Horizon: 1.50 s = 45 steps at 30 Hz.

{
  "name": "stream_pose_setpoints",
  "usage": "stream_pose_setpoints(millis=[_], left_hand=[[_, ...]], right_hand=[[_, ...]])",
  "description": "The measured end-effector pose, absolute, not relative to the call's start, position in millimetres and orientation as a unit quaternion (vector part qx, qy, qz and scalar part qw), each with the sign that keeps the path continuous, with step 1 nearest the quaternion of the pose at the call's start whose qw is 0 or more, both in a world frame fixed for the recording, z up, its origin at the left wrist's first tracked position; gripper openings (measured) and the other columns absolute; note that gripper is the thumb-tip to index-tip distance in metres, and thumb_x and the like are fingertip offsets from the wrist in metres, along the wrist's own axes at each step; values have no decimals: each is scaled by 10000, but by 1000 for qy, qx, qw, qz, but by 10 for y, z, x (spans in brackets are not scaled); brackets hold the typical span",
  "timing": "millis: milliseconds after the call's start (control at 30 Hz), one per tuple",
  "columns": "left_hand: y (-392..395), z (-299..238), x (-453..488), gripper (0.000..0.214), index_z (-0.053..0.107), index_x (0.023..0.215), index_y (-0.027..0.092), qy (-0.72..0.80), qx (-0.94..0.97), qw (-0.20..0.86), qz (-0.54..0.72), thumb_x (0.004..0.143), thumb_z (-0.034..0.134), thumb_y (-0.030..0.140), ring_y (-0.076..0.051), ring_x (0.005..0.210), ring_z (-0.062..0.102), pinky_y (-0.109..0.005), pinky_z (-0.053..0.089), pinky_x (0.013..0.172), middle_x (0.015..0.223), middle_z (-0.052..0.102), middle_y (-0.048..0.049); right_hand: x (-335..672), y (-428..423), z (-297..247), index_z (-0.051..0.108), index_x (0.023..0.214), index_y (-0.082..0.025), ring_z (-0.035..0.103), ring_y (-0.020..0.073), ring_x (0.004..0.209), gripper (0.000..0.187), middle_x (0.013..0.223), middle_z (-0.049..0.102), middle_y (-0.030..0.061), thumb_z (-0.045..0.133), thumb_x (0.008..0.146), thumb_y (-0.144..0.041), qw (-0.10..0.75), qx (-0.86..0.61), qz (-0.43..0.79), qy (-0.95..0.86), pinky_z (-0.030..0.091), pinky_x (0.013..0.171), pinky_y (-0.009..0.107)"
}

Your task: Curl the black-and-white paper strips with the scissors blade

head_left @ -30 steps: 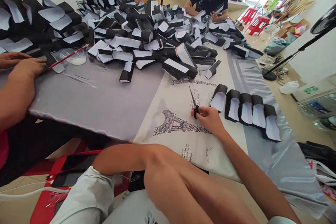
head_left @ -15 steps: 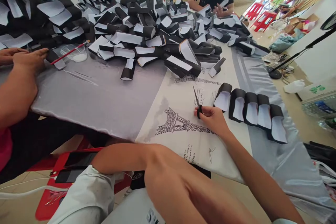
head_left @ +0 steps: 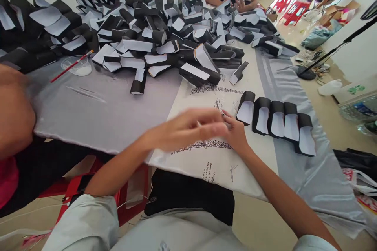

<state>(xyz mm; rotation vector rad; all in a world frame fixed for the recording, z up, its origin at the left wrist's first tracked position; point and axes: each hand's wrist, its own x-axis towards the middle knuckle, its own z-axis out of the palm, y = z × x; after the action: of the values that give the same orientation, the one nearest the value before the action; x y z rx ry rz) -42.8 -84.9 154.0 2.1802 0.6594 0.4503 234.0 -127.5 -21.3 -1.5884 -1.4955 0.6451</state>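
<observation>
Head view: I see the right hand (head_left: pixel 235 135) pinching little black scissors (head_left: pixel 217 105) over a printed sheet (head_left: pixel 188 98) with a tower on it. The blurry left hand (head_left: pixel 185 129), fingers stretched out, is right beside it. A row of black-and-white paper pieces (head_left: pixel 275 121) lies near.

Matt paper pieces (head_left: pixel 246 112) on smooth, glossy grey cloth (head_left: pixel 306 192).

There's the left hand (head_left: pixel 185 129), blurred, fingers stretched flat, right up against the pinched, bent-wristed right hand (head_left: pixel 235 133)!
</observation>
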Motion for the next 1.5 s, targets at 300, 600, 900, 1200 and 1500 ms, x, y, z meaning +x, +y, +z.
stream_pose_setpoints(millis=[300,600,900,1200,1500], left_hand=[[690,636,-1481,689,541,1420,111,682,680,-25,267,921,872,451,-446,1478,402,-689,349,1236,1502,516,-206],[613,414,-1636,677,504,1485,78,747,630,61,203,922,809,298,-294,1194,625,-571,524,1102,1280,689,-108],[121,373,-1225,573,752,1309,197,569,787,168,170,777,765,410,-376,1229,735,-485,591,1100,1312,813,-114],[48,97,-439,584,636,1477,195,417,840,197,285,934,710,396,-318,1271,728,-483,563,1161,1412,756,-136],[110,-104,-201,671,603,1596,228,360,844,213,336,950,724,362,-332,1328,706,-511,562,1202,1483,697,-139]], right_hand=[[2480,-1204,-250,861,1092,-234,463,399,1652,263,1345,825,137,642,1033,-365,459,-667,206,-549,309,1361,657],[2706,-1145,-186,807,936,-235,715,378,1334,283,1092,852,115,656,997,-466,475,-677,230,-513,557,1102,493],[2511,-1237,-69,629,701,-237,574,204,719,453,704,642,20,719,887,-640,456,-650,258,-550,439,665,312],[2589,-1239,-50,494,686,-261,434,170,641,462,683,606,9,706,922,-597,396,-646,208,-619,377,638,323],[2620,-1195,-106,555,746,-255,555,204,689,284,795,686,56,730,878,-436,337,-674,121,-646,414,682,345]])
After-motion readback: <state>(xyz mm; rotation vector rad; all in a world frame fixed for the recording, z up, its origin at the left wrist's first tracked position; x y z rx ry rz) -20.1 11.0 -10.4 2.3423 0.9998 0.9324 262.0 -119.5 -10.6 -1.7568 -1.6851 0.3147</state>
